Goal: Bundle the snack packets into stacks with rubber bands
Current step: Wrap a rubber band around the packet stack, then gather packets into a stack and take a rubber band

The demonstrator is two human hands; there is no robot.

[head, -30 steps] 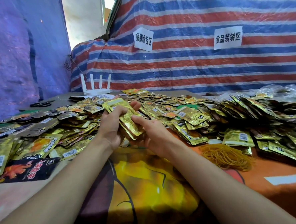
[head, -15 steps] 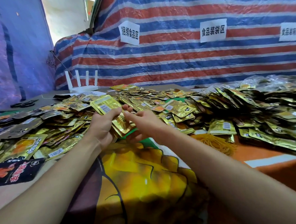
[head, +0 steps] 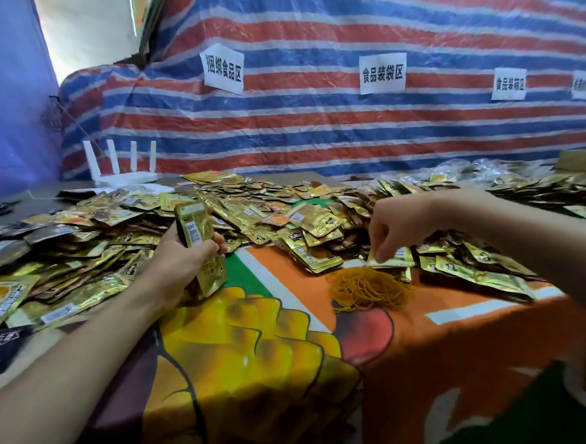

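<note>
Stack of snack packets (head: 194, 228): gold, held upright over the near-left part of the desk (head: 464, 348), just in front of the loose heap (head: 283, 205). No band is visible on it.

Left hand (head: 181, 263): wrapped round the stack's middle, thumb on one side, fingers on the other. The lower ends of the packets splay out below the palm.

Right hand (head: 393, 229): well apart to the right, fingers curled downward, tips at a flat packet (head: 395, 260) that lies touching the far edge of the rubber bands (head: 369, 289). I cannot tell whether it pinches a band, the packet or nothing.

Risks, as I judge them:
- One-handed hold on slick foil. If the grip loosens, the packets could slide and the stack fan apart into the heap.
- The bands lie in a tangled mound, so a pull may lift several at once or drag the clump.
- Stretching a band over the splayed ends could catch a corner, buckle a packet, or snap off.
</note>
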